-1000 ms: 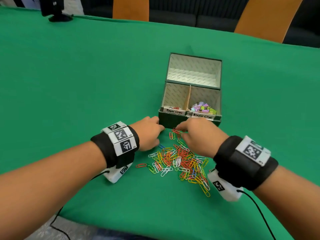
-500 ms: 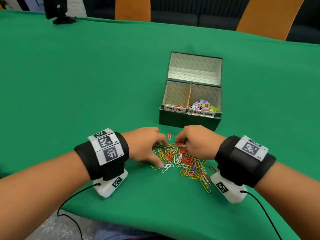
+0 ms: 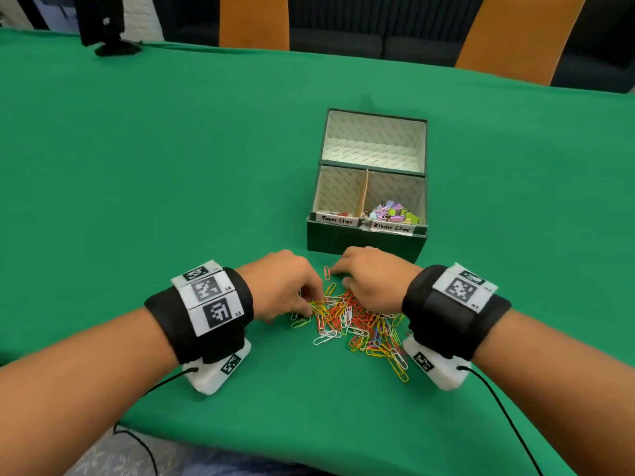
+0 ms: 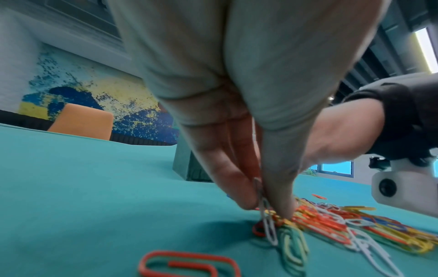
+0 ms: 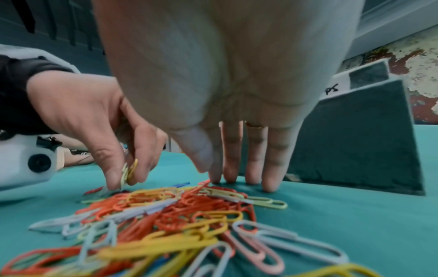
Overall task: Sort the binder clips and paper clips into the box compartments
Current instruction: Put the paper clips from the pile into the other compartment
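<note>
- Head view: both forearms enter from the lower corners and meet at centre frame over a heap of paper clips (image 3: 357,324) on the green table (image 3: 171,166). The left hand (image 3: 285,283) is knuckles-up with fingers curled down into the heap's left edge; the right hand (image 3: 371,276) lies palm-down across its upper right. The box (image 3: 364,242) stands just above the hands; its left front compartment holds a few paper clips, its right front compartment the binder clips (image 3: 395,213).
- Left wrist view: the left hand (image 4: 237,112) points downward at centre frame, thumb and fingertips (image 4: 237,196) closed together, pinching a white paper clip (image 4: 269,228) and others that hang onto the heap (image 4: 355,224). The right hand (image 4: 336,138) is at right.
- Right wrist view: the right hand (image 5: 225,75) fills the upper centre, fingers (image 5: 253,153) straight and side by side, tips touching the table beyond the heap (image 5: 166,215), holding nothing. At left, the left hand (image 5: 90,116) pinches yellow and white clips. The box (image 5: 355,140) rises at right.
</note>
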Demonstrator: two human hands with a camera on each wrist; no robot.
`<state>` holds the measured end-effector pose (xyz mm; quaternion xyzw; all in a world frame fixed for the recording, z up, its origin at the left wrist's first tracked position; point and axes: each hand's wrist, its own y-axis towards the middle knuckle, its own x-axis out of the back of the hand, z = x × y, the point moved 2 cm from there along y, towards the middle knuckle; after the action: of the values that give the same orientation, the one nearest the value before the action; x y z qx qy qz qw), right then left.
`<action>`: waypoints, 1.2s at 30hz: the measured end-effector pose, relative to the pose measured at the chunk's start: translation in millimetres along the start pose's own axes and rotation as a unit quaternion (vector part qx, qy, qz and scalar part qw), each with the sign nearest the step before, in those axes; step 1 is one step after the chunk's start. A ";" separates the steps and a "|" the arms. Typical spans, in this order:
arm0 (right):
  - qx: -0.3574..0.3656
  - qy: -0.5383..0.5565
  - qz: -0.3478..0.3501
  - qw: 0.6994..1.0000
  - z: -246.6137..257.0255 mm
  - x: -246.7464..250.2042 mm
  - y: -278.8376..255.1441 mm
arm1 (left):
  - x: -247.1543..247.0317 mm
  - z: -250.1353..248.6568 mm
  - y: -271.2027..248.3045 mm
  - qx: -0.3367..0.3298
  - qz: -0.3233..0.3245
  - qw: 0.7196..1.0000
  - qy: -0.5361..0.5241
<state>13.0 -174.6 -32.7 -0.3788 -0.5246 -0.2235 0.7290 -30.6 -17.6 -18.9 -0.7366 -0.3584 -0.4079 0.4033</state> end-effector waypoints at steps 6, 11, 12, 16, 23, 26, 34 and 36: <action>-0.007 0.027 0.022 0.999 -9.5 11.1 -28.4 | 5.1 3.5 1.5 0.002 -0.026 0.999 -0.022; -0.047 0.077 -0.026 0.996 -17.7 6.8 -35.6 | 4.2 -8.0 11.3 -0.020 -0.052 0.998 -0.030; -0.055 0.089 -0.040 0.994 -19.2 6.8 -36.9 | 4.0 -9.7 12.3 -0.021 -0.054 0.998 -0.035; -0.066 0.121 -0.068 0.988 -20.4 11.1 -42.3 | 5.3 -11.1 13.1 -0.012 -0.064 0.997 -0.042; -0.070 0.136 -0.092 0.984 -18.5 18.0 -45.9 | 6.2 -5.8 12.1 0.001 -0.077 0.993 -0.094; -0.076 0.157 -0.106 0.979 -20.5 26.6 -48.3 | 21.1 -4.7 11.7 -0.002 -0.111 0.984 -0.138; -0.093 0.209 -0.257 0.939 -30.1 76.4 -35.0 | 111.0 -3.1 51.4 0.027 -0.300 0.952 -0.063; -0.106 0.224 -0.287 0.925 -31.8 84.7 -27.9 | 110.8 -3.1 64.9 0.051 -0.286 0.956 -0.030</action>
<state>41.4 -210.7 50.2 -0.2268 -0.4068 -0.5570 0.6876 69.5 -25.4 61.2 -0.5938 -0.5865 -0.4648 0.2956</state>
